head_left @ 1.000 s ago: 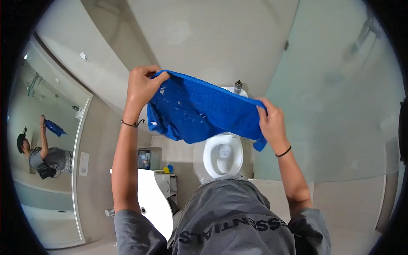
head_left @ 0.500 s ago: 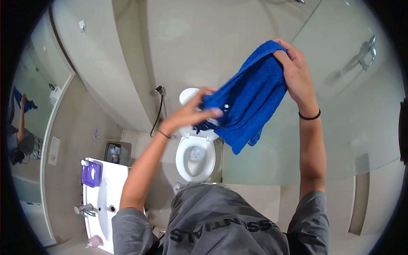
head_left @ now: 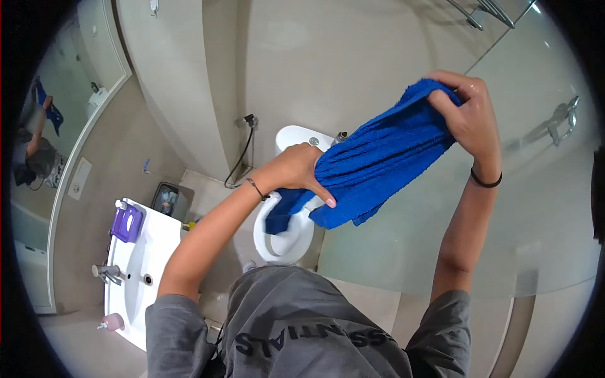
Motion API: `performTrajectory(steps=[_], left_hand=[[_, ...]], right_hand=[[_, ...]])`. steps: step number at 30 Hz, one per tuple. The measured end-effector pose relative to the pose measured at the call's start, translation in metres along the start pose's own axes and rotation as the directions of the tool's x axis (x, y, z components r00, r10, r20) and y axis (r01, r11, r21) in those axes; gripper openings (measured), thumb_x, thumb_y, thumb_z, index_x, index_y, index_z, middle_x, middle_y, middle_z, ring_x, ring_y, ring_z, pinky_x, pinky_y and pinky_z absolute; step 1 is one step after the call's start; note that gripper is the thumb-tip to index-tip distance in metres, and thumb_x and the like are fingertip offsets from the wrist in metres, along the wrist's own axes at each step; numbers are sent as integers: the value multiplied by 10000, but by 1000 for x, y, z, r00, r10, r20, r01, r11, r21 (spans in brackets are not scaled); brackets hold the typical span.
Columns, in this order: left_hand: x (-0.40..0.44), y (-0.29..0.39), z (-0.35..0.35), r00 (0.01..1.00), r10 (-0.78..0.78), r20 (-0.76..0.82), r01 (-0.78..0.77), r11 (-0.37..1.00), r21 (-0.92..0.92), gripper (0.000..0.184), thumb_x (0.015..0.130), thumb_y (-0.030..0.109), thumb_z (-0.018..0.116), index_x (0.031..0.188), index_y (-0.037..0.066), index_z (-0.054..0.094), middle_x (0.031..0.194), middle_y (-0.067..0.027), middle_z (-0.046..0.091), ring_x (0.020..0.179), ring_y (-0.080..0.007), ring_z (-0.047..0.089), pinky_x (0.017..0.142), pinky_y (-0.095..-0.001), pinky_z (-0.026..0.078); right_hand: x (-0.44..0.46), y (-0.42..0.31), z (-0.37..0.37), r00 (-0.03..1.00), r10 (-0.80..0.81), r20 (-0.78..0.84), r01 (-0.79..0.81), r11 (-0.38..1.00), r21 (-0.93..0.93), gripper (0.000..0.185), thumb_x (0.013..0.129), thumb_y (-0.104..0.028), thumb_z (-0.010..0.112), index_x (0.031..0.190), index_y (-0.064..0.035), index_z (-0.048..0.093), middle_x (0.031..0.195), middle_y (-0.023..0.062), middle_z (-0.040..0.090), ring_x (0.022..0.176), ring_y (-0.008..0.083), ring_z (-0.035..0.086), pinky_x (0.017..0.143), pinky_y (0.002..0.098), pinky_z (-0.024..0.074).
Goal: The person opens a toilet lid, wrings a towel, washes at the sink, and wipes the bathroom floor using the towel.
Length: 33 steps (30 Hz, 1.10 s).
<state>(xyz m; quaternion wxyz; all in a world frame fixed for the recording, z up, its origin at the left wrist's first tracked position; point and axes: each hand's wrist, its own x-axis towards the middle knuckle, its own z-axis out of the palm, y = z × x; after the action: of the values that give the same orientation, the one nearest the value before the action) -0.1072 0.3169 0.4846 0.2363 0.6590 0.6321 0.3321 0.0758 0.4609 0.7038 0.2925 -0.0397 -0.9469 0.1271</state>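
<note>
A blue towel is stretched between my two hands in front of me. My right hand grips its upper right end, thumb and fingers pinching the cloth. My left hand is wrapped round the lower left part, with the thumb lying across the cloth. A loose end hangs below my left hand, above the white toilet. The towel hides part of the toilet and its tank.
At left a white sink carries a purple container and a pink bottle. A bin stands beyond it. A hose hangs by the wall. The glass panel is at right, a mirror far left.
The towel was spread wide by its top edge, then my left hand moved down and inward to its lower part. It is now bunched and slanted, and my view has shifted.
</note>
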Motion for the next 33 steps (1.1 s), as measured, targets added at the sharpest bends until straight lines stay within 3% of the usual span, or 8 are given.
performTrajectory(steps=[5, 10, 16, 18, 23, 26, 30, 33], left_hand=[[-6, -16, -31, 960, 266, -86, -271, 961, -54, 487, 745, 302, 862, 1008, -51, 652, 930, -189, 680, 867, -303, 668, 817, -376, 513], [-22, 10, -77, 997, 13, -71, -24, 989, -145, 540, 726, 269, 888, 1135, 7, 652, 988, -125, 708, 869, -149, 635, 805, -316, 527], [-24, 29, -108, 982, -133, 132, 69, 912, 404, 577, 631, 257, 898, 1113, 43, 663, 895, -177, 716, 841, -362, 688, 792, -389, 549], [-22, 28, -116, 989, -140, -46, 132, 697, 705, 455, 622, 188, 880, 998, 20, 687, 900, -194, 711, 859, -374, 678, 778, -416, 540], [-15, 42, -153, 991, -118, -65, 132, 951, 278, 357, 753, 89, 782, 1069, -21, 656, 939, -186, 708, 824, -308, 690, 792, -353, 546], [-7, 61, -143, 969, -220, -112, 209, 972, -105, 286, 799, 63, 723, 1053, -40, 643, 899, -123, 705, 804, -187, 673, 788, -320, 537], [15, 81, -115, 956, 130, -263, -58, 963, 265, 398, 746, 54, 743, 1114, -48, 632, 962, -153, 708, 802, -234, 689, 754, -352, 549], [24, 92, -108, 976, 111, -185, 15, 820, 572, 379, 688, 81, 771, 1047, 14, 672, 903, -235, 682, 843, -425, 652, 768, -392, 551]], right_hand=[[-16, 24, 8, 998, 15, -53, -9, 992, 127, 134, 822, -85, 594, 837, 44, 628, 640, 71, 524, 605, 94, 472, 578, 238, 422], [-28, 67, 12, 984, 130, -121, -95, 962, 257, 144, 846, -95, 591, 867, 43, 627, 668, 31, 548, 645, 82, 481, 605, 233, 425], [-33, 93, 38, 969, 167, -179, -101, 938, 330, 163, 886, -115, 599, 876, 46, 623, 680, 6, 532, 654, 63, 463, 595, 232, 403], [-38, 107, 44, 966, 220, -135, -170, 935, 311, 153, 883, -99, 609, 888, 53, 622, 693, -5, 542, 666, 56, 462, 599, 228, 398], [-61, 146, 63, 939, 322, -121, -240, 867, 437, 154, 886, -113, 622, 892, 38, 649, 687, -21, 547, 675, 47, 476, 594, 227, 403], [-71, 125, 88, 973, 177, 148, -229, 817, 529, 642, 753, -245, 837, 1308, -76, 563, 1100, 64, 630, 1036, 189, 591, 915, 335, 477], [-51, 50, 160, 992, 33, -121, 82, 562, 823, 1213, 632, -262, 947, 1557, -132, 173, 1314, 135, 550, 1238, 299, 517, 1099, 421, 367], [-38, 38, 178, 977, 197, 81, -184, 587, 788, 828, 742, -215, 880, 1416, -31, 436, 1129, 100, 659, 1017, 186, 629, 948, 309, 484]])
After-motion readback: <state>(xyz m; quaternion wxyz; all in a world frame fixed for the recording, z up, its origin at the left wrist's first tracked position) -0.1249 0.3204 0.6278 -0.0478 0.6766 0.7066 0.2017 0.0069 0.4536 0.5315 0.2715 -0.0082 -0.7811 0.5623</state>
